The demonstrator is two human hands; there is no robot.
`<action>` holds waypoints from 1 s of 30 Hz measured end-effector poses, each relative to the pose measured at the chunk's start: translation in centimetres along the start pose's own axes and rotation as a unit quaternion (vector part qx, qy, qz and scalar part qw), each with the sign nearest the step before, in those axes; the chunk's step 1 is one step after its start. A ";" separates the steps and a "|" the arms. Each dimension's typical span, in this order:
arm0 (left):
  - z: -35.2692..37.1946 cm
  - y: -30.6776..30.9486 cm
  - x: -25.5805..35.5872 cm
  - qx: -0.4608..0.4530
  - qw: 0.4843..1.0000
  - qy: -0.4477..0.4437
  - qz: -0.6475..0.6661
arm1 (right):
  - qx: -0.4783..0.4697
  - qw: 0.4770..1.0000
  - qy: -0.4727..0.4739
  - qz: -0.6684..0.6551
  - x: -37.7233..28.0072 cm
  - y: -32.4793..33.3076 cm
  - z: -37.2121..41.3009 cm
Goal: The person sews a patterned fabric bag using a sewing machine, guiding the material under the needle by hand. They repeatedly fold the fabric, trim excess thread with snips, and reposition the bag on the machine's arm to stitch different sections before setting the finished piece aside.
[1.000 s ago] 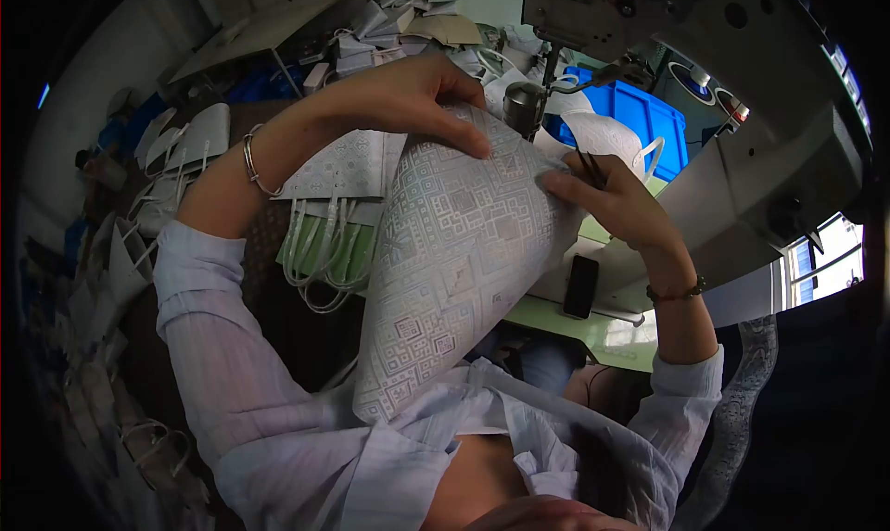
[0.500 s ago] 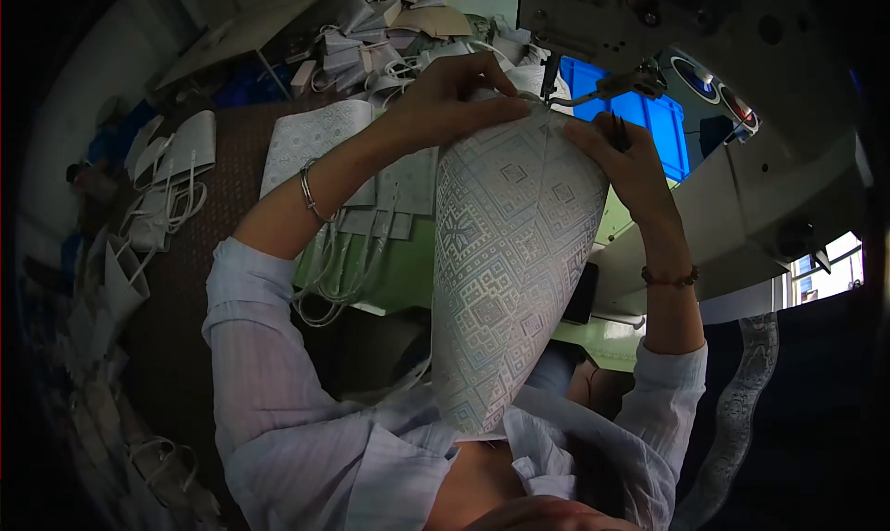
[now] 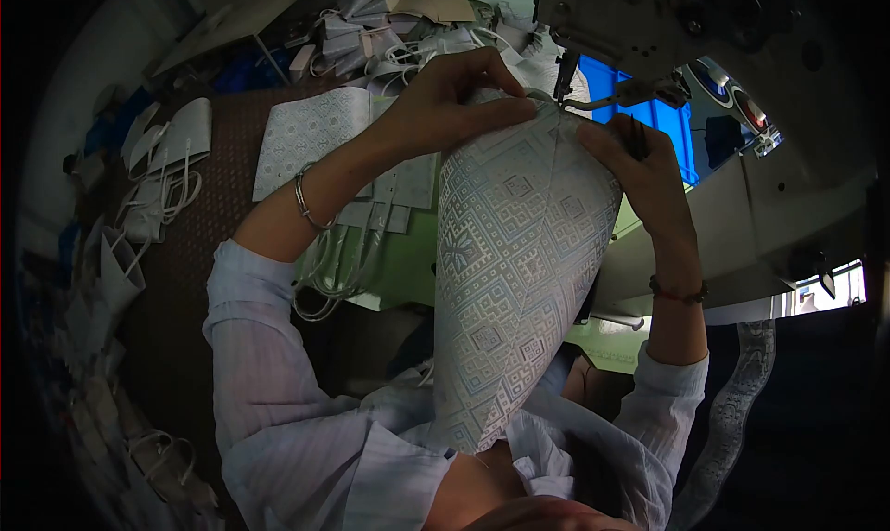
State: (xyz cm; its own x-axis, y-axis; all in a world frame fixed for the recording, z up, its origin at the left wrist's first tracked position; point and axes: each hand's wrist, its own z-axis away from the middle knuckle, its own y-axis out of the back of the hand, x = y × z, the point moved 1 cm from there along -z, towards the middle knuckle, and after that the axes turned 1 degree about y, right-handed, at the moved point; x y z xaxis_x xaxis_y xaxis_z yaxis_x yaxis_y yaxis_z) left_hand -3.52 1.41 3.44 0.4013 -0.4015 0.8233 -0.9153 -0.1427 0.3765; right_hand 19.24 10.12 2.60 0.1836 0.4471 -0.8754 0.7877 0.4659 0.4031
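Note:
A pale patterned fabric piece hangs curved from the needle area of a sewing machine down toward my chest. My left hand pinches its top edge just left of the presser foot. On the right of the foot, my right hand grips the same piece's upper edge, thumb on top, with a small dark tool between its fingers. The top edge of the fabric lies at the needle; the exact stitch point is too small to make out.
Patterned pieces with white cord handles lie left of the fabric. Behind them is a heap of white bags. More white bags lie at far left. A blue crate stands behind the machine; a lace strip hangs at right.
The view has shifted slightly, so the machine appears a little further right. The fabric's upper part and my right hand appear slightly right and lower. Both hands keep their hold.

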 end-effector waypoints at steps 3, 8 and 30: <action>0.0 0.0 -0.1 -0.007 1.000 -0.004 -0.009 | 0.000 1.000 0.002 0.007 0.0 0.0 0.0; -0.1 0.0 -0.3 -0.008 1.000 -0.016 0.011 | -0.001 1.000 -0.005 0.013 -0.1 0.0 0.1; -1.2 0.3 -1.7 -0.018 0.995 0.037 0.090 | 0.015 1.000 -0.010 -0.004 -0.5 -0.1 -0.6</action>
State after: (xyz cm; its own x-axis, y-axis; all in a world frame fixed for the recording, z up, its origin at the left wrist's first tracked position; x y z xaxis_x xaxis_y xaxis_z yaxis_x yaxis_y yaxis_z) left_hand -4.44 3.18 2.66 0.2331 -0.3501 0.9072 -0.9714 -0.0408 0.2338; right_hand 18.72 10.31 3.13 0.1889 0.4283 -0.8836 0.8064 0.4458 0.3885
